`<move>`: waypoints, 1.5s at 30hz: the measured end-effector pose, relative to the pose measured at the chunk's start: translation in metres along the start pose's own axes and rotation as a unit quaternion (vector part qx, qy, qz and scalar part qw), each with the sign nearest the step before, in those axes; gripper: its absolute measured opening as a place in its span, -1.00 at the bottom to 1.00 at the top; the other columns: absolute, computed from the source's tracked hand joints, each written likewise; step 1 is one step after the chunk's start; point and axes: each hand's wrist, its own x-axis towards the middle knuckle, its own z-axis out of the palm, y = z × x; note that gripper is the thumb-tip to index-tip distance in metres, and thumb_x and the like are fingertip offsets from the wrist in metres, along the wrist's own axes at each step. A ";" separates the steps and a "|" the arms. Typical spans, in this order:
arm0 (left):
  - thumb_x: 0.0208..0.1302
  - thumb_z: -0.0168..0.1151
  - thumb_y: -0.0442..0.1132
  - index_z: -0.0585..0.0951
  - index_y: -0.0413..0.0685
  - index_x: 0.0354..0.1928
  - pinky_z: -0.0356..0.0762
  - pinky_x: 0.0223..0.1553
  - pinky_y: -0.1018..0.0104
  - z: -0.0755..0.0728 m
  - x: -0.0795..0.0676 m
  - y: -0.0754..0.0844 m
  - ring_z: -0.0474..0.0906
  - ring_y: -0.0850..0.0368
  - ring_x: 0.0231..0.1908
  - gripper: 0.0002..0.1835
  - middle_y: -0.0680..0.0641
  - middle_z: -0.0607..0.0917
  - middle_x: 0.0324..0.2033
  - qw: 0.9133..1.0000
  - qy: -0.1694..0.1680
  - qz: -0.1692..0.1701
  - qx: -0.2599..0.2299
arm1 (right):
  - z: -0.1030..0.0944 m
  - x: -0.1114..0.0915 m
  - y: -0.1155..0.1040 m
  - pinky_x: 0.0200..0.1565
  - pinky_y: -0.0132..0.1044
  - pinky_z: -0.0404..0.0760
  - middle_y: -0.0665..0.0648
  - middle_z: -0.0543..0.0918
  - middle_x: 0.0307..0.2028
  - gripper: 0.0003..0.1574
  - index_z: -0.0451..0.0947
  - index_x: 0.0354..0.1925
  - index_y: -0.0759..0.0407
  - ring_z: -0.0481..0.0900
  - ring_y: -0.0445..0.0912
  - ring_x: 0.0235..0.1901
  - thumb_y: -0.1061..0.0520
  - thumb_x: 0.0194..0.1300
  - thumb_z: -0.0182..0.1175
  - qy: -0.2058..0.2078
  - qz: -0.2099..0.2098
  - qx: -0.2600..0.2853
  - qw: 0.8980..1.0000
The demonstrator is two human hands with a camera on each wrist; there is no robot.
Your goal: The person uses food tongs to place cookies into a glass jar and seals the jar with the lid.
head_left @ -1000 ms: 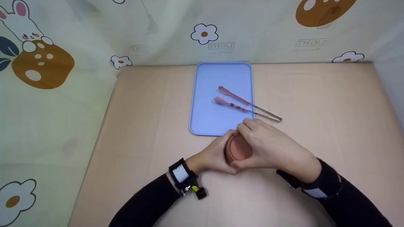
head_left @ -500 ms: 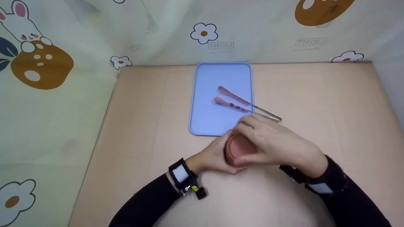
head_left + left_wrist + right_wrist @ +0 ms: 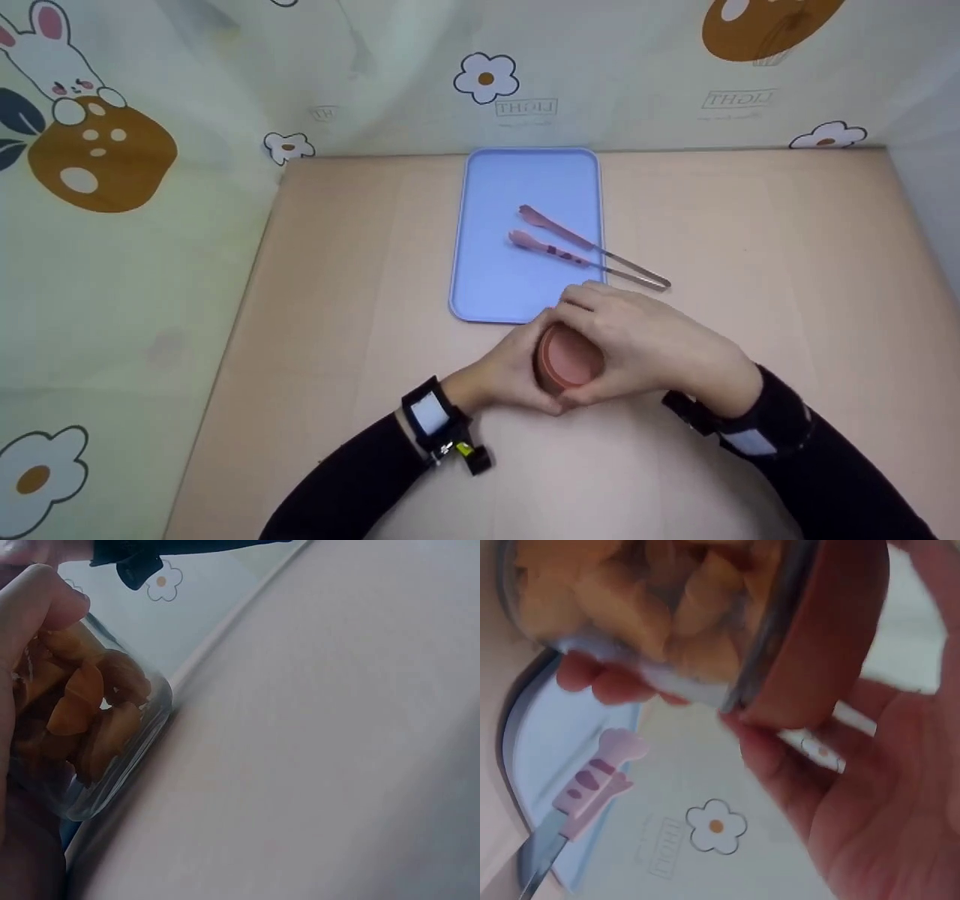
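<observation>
A clear jar (image 3: 112, 705) with orange-brown chunks inside stands on the table below the tray. Its reddish-brown lid (image 3: 571, 356) faces up toward the head camera. My left hand (image 3: 517, 369) wraps round the jar's glass body from the left. From the right, my right hand (image 3: 645, 341) grips the lid (image 3: 825, 637) by its rim, thumb on the near side and fingers on the far side. In the right wrist view the lid sits on the jar's mouth. What the chunks are, I cannot tell for certain.
Behind the hands lies a blue tray (image 3: 487, 277). Pink-tipped tongs (image 3: 555, 251) rest across its right edge, their metal bend (image 3: 660, 285) over the table. A patterned cloth (image 3: 390, 82) hangs along the table's back and left edges.
My right hand turned and shifted slightly on the lid, outward to the right half a second ago, then back left now. The left hand and the jar stay in place.
</observation>
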 end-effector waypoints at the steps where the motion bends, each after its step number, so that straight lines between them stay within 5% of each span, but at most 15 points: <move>1: -0.12 0.75 -0.27 0.30 -0.07 0.51 0.55 0.43 0.13 0.000 0.000 0.001 0.55 0.08 0.32 0.12 -0.12 0.56 0.36 1.000 0.001 -0.002 0.001 | 0.002 0.000 -0.003 -0.10 -0.12 0.73 0.07 0.60 -0.13 -0.06 0.63 0.06 0.22 0.61 -0.03 -0.16 -0.41 0.01 0.64 0.015 0.018 -0.020 1.000; 6: -0.04 0.75 -0.25 0.34 -0.04 0.45 0.69 0.27 0.20 0.000 0.001 0.008 0.62 0.13 0.23 0.01 -0.11 0.61 0.29 1.000 -0.003 -0.020 0.000 | 0.003 -0.001 -0.018 -0.42 -0.09 0.66 0.10 0.55 -0.41 -0.05 0.54 -0.19 0.28 0.58 0.02 -0.48 -0.58 0.18 0.46 0.042 0.119 -0.067 0.990; 9: -0.06 0.76 -0.27 0.35 -0.04 0.43 0.69 0.26 0.21 0.000 0.001 0.011 0.63 0.14 0.22 0.01 -0.10 0.63 0.28 1.000 0.000 -0.023 0.002 | -0.005 -0.003 -0.016 -0.49 -0.09 0.60 0.07 0.52 -0.49 -0.09 0.53 -0.30 0.24 0.56 0.01 -0.53 -0.57 0.18 0.48 0.041 0.143 -0.059 0.987; 12: -0.10 0.77 -0.26 0.35 -0.05 0.43 0.65 0.32 0.18 -0.002 0.002 0.012 0.62 0.12 0.24 0.04 -0.10 0.63 0.29 1.000 0.003 -0.016 0.006 | -0.018 -0.006 -0.007 -0.35 -0.09 0.68 0.08 0.59 -0.36 -0.07 0.62 -0.20 0.24 0.61 -0.01 -0.38 -0.57 0.09 0.54 0.039 0.104 -0.038 0.993; 15: -0.09 0.77 -0.24 0.33 -0.05 0.48 0.57 0.40 0.15 -0.003 0.004 0.014 0.58 0.11 0.30 0.08 -0.10 0.61 0.33 1.000 0.003 -0.006 0.014 | -0.030 -0.006 0.003 0.05 -0.04 0.70 0.08 0.64 -0.01 0.06 0.66 0.17 0.14 0.62 -0.01 -0.01 -0.53 -0.02 0.64 0.025 0.009 0.004 1.000; 18: -0.07 0.75 -0.23 0.32 -0.05 0.52 0.52 0.44 0.13 -0.004 0.005 0.013 0.54 0.09 0.33 0.10 -0.08 0.57 0.36 1.000 0.001 0.006 0.023 | -0.034 -0.005 0.011 0.32 0.02 0.57 0.04 0.57 0.24 0.24 0.55 0.45 -0.05 0.50 0.01 0.26 -0.37 -0.15 0.77 -0.001 -0.077 0.038 0.996; 20: -0.05 0.75 -0.24 0.33 -0.05 0.54 0.52 0.44 0.12 -0.003 0.006 0.013 0.53 0.08 0.33 0.09 -0.06 0.56 0.37 1.000 -0.003 0.010 0.011 | -0.033 -0.004 0.012 0.36 0.05 0.54 0.03 0.56 0.30 0.28 0.50 0.50 -0.12 0.49 0.02 0.32 -0.22 -0.19 0.79 -0.020 -0.096 0.043 0.994; 24: -0.04 0.74 -0.27 0.29 -0.03 0.58 0.55 0.43 0.10 -0.003 0.007 0.015 0.54 0.05 0.33 0.13 -0.03 0.53 0.39 1.000 -0.007 0.009 -0.020 | -0.028 -0.004 0.013 0.34 0.04 0.58 0.04 0.56 0.35 0.27 0.49 0.53 -0.16 0.47 0.04 0.35 0.00 -0.20 0.72 -0.052 -0.090 0.048 0.993; 29: -0.05 0.74 -0.28 0.21 0.01 0.61 0.51 0.46 0.11 -0.004 0.006 0.017 0.52 0.08 0.36 0.19 -0.06 0.51 0.43 1.000 -0.007 -0.009 -0.024 | -0.022 -0.004 0.011 0.21 -0.07 0.67 0.06 0.52 0.29 0.13 0.55 0.45 -0.13 0.45 0.01 0.28 0.01 -0.16 0.68 -0.057 -0.055 0.067 0.995; 39: -0.13 0.75 -0.26 0.33 -0.11 0.46 0.59 0.39 0.16 -0.003 0.002 0.014 0.58 0.09 0.29 0.07 -0.14 0.60 0.31 1.000 -0.006 -0.015 0.020 | -0.003 -0.012 -0.017 -0.25 -0.15 0.67 0.13 0.46 -0.19 -0.02 0.56 0.05 0.27 0.47 -0.02 -0.24 -0.50 0.14 0.55 0.068 0.031 -0.062 0.995; 45: -0.11 0.75 -0.23 0.33 -0.05 0.51 0.52 0.44 0.14 -0.004 0.003 0.012 0.54 0.10 0.33 0.09 -0.08 0.57 0.36 1.000 -0.001 -0.013 0.011 | -0.010 -0.008 -0.008 0.16 -0.01 0.62 0.18 0.57 0.05 0.09 0.58 0.28 0.24 0.49 0.12 0.09 -0.49 0.11 0.57 0.054 -0.049 -0.052 0.996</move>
